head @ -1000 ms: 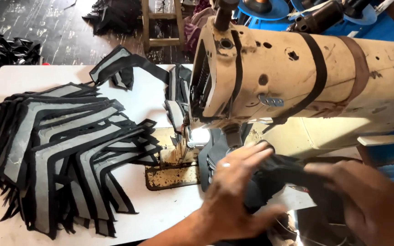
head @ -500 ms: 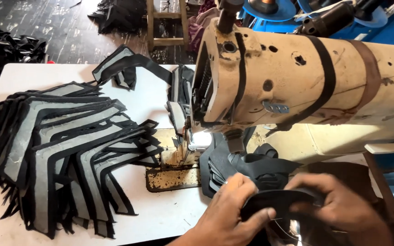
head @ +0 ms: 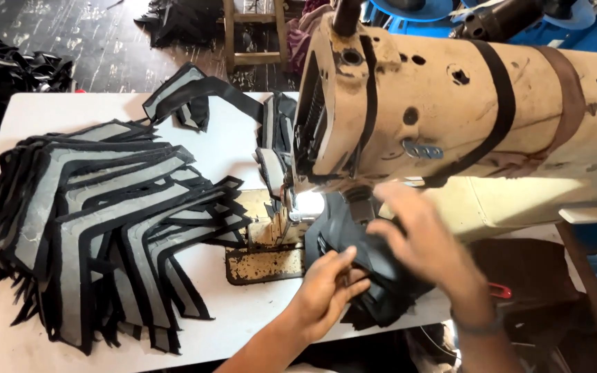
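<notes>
Head view: left hand (head: pixel 326 290) pinches the near edge of a black curved fabric piece (head: pixel 374 276) lying on the white worktop (head: pixel 243 318) under the needle area of a worn cream sewing machine (head: pixel 450 110). Right hand (head: pixel 423 242), blurred, fingers loosely spread, rests atop it. Fanned stack of grey-and-black angled fabric panels (head: pixel 98 221) lies left.
</notes>
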